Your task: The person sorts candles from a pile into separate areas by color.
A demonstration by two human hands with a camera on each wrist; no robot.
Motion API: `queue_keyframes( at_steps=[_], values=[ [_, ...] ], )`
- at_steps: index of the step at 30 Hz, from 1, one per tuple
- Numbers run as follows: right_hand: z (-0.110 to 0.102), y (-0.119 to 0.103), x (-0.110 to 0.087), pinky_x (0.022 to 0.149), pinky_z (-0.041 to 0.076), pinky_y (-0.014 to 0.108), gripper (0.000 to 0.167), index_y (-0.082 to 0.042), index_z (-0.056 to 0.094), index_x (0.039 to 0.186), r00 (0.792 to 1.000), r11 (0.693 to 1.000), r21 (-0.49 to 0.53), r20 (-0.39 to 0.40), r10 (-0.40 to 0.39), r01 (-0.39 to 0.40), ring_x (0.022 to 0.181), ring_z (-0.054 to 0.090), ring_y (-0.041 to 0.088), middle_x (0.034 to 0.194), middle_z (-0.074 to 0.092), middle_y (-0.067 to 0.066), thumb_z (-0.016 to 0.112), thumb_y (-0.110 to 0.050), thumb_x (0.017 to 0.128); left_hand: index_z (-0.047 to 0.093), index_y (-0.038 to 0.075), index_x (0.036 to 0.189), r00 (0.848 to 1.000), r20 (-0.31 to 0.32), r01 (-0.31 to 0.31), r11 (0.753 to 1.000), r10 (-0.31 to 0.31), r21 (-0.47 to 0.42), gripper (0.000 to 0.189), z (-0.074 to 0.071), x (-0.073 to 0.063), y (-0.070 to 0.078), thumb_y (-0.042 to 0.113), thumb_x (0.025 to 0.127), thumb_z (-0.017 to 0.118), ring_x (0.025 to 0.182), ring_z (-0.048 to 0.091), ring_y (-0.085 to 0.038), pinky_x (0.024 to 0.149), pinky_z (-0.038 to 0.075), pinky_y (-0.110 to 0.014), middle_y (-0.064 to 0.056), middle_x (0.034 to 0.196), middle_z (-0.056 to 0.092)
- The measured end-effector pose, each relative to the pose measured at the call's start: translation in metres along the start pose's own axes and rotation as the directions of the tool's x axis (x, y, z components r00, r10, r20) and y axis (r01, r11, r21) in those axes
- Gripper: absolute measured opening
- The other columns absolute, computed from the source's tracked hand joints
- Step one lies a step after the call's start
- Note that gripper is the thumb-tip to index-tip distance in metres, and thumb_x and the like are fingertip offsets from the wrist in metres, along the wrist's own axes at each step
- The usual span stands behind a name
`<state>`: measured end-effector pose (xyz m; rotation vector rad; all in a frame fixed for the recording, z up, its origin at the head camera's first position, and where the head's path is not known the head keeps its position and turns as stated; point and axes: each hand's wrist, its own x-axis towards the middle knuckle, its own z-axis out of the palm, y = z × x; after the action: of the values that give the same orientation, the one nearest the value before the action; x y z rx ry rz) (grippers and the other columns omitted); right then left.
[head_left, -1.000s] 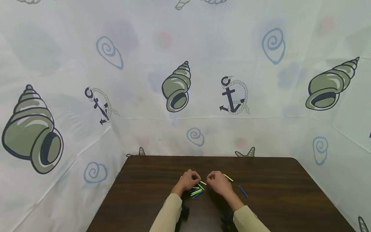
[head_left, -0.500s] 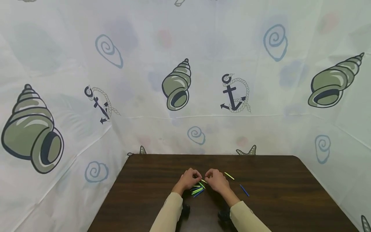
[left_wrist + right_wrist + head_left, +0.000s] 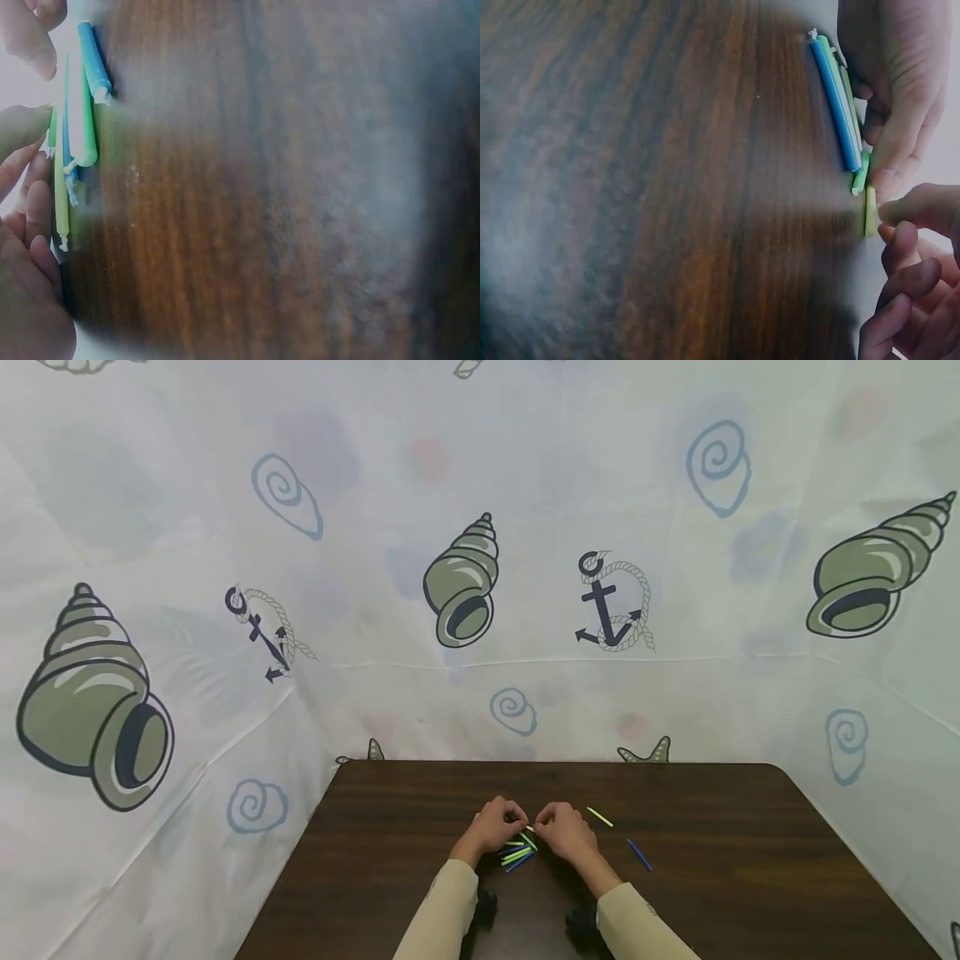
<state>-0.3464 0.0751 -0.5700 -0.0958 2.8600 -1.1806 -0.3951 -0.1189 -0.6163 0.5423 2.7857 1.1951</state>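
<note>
Dark tabletop bears several candles just beside the left grip.

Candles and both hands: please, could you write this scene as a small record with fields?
Table: dark brown
Candle cluster: blue, green, yellow
Left hand: beside the cluster, fingers bent
Right hand: fingertips close to the left hand's
Yellow-green candle: at both hands' fingertips; grip unclear
Lone yellow candle: right of the right hand
Lone blue candle: nearer the person than the lone yellow one
</note>
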Motion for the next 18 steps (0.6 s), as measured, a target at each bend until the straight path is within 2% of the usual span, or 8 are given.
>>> queue_keyframes(
  at_steps=[8, 18],
  values=[
    [0.0003, 0.0009, 0.0020, 0.061, 0.041, 0.039, 0.006, -0.019, 0.079, 0.097, 1.000, 0.999, -0.029, 0.008, 0.019, -0.018, 0.065, 0.058, 0.018, 0.082, 0.069, -0.004, 0.073, -0.020, 0.097, 0.080, 0.026, 0.098, 1.000, -0.007, -0.007, 1.000, 0.007, 0.020, 0.011, 0.0037, 0.0056, -0.0031, 0.026, 0.104, 0.070, 0.094, 0.065, -0.013, 0.102, 0.044, -0.060, 0.010, 0.100, 0.072],
    [0.0039, 0.0006, 0.0047, 0.058, 0.040, 0.037, 0.014, -0.020, 0.073, 0.081, 0.999, 0.997, -0.067, 0.023, 0.034, -0.032, 0.061, 0.057, 0.018, 0.072, 0.065, -0.004, 0.074, -0.020, 0.095, 0.080, 0.024, 0.099, 1.000, -0.003, 0.001, 1.000, -0.001, -0.002, 0.011, 0.0003, 0.0036, -0.0005, 0.025, 0.104, 0.070, 0.095, 0.066, -0.016, 0.104, 0.043, -0.063, 0.008, 0.101, 0.073]
  ],
)
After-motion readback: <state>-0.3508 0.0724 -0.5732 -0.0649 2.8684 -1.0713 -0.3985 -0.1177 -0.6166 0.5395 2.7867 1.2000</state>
